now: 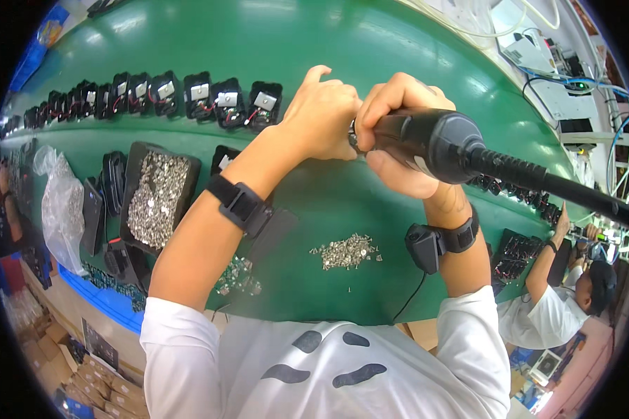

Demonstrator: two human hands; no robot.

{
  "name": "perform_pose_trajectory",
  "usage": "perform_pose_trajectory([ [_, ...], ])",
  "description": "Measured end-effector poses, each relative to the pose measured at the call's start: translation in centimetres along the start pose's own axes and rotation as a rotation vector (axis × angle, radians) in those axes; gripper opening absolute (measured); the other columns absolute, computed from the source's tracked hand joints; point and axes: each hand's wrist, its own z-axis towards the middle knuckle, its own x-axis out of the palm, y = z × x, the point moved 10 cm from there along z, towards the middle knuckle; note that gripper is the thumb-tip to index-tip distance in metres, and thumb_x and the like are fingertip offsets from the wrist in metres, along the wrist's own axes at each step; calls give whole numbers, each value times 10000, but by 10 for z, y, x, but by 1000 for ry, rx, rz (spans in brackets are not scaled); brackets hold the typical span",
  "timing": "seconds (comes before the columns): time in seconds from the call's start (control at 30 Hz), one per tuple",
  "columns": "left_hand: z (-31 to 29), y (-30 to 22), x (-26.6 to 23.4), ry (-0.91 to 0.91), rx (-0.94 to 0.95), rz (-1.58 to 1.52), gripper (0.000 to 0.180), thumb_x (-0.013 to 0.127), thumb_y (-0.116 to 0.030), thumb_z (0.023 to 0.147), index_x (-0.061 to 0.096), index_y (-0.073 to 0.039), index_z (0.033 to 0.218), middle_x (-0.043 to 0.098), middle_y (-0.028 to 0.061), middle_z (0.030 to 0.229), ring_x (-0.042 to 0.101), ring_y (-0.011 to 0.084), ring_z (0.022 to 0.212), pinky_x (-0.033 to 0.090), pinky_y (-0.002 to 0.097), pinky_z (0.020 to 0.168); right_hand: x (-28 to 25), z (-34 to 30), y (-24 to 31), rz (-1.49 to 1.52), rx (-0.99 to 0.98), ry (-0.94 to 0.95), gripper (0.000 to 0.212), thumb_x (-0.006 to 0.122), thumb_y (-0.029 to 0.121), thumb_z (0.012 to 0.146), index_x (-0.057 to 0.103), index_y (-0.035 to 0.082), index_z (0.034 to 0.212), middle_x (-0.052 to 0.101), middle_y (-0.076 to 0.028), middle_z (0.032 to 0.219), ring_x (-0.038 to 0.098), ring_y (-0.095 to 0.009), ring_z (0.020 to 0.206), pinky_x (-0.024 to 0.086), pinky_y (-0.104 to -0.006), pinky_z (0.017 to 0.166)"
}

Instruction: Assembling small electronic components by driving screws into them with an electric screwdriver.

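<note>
My right hand [402,126] is wrapped round a black electric screwdriver [433,143], held tilted, with a thick cord running off to the right. Close against its front end is my left hand [321,115], fingers curled and thumb side away from me; whatever it holds is hidden behind the hand. A loose pile of small silver screws [346,251] lies on the green table nearer to me, between my forearms. Partly covered by my left forearm is a black housing [223,155].
Black housings [228,103] with wires and silver blocks form a long row at the far left. A black tray [194,171] full of small metal parts, a clear plastic bag [61,202] and green circuit boards [237,276] lie left. A co-worker [555,307] sits at the right.
</note>
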Motion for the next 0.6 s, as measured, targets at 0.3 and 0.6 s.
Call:
perform_pose_trajectory([
  [0.3, -16, -11, -1, 34, -28, 116, 661, 813, -346, 611, 630, -103, 1199, 629, 78, 1116, 554, 246, 1159, 207, 649, 1109, -20, -59, 35, 306, 45, -398, 379, 707, -7, 732, 516, 10, 1059, 613, -91, 856, 592, -121, 749, 494, -253, 674],
  [0.6, -130, -129, -30, 234, -76, -156, 447, 770, -218, 663, 641, -115, 1078, 553, 48, 958, 532, 219, 883, 376, 390, 752, -43, -121, 142, 107, -48, -126, 370, 782, 136, 712, 521, 80, 969, 645, -46, 717, 644, -194, 597, 529, -337, 620],
])
